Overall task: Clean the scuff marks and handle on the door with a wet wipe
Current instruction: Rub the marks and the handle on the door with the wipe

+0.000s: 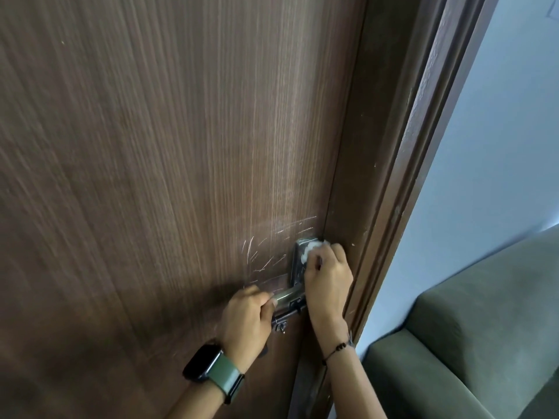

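Note:
A brown wood-grain door (157,152) fills most of the view. White scuff marks (261,257) streak its surface just left of and above the metal handle plate (295,261). My left hand (246,319), with a watch on the wrist, grips the lever handle (286,296). My right hand (328,278) holds a bunched white wet wipe (311,249) and presses it against the top of the handle plate. A small metal latch (279,323) sits below the lever, partly hidden by my hands.
The dark door frame (390,164) runs down the right of the door. Beyond it is a pale blue wall (496,164). A green sofa (472,343) stands at the lower right, close to the frame.

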Demonstrator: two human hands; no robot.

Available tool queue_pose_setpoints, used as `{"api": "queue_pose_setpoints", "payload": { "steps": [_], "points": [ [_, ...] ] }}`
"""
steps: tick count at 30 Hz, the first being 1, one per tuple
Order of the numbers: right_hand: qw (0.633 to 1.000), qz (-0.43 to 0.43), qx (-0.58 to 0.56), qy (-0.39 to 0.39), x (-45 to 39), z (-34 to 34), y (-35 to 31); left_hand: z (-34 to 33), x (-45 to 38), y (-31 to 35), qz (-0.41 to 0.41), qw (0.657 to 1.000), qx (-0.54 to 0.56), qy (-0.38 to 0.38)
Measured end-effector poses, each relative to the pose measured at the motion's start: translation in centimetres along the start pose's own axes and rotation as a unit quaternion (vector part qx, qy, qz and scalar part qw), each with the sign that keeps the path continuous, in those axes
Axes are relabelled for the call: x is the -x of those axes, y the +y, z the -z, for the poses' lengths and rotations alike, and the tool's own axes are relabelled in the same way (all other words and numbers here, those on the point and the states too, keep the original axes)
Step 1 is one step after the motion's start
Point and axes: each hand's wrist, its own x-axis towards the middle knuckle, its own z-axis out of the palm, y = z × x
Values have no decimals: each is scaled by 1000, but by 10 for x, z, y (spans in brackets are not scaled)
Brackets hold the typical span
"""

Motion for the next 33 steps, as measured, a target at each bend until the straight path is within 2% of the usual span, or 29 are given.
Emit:
{"api": "queue_pose_setpoints", "payload": {
  "steps": [2,6,11,14,19,23,28,31,33],
  "points": [
    [1000,1,1,-18,8,0,4,0,1,1,-4,1000,1,-2],
    [1000,15,0,18,-7,0,3,0,0,-1,-3,1000,-4,-2],
    [1000,27,-7,-1,6,1,5,-1,1,0,-2,1000,0,-1],
    [999,41,-3,24,-9,1,-1,-2,1,-2,3,1000,-4,1],
    [997,69,-3,-19,6,0,3,-2,2,-2,-2,1000,2,3],
    [995,104,-5,-3,-4,0,-1,-2,1,-3,-5,1000,0,7],
    [996,83,-8,-45,7,0,6,-3,0,-3,-9,1000,2,9],
    [997,73,-21,17,-6,9,-1,-2,1,-3,-8,1000,9,12],
    [996,77,15,47,-15,10,-9,-2,2,-3,-7,1000,14,19]
  ]
}}
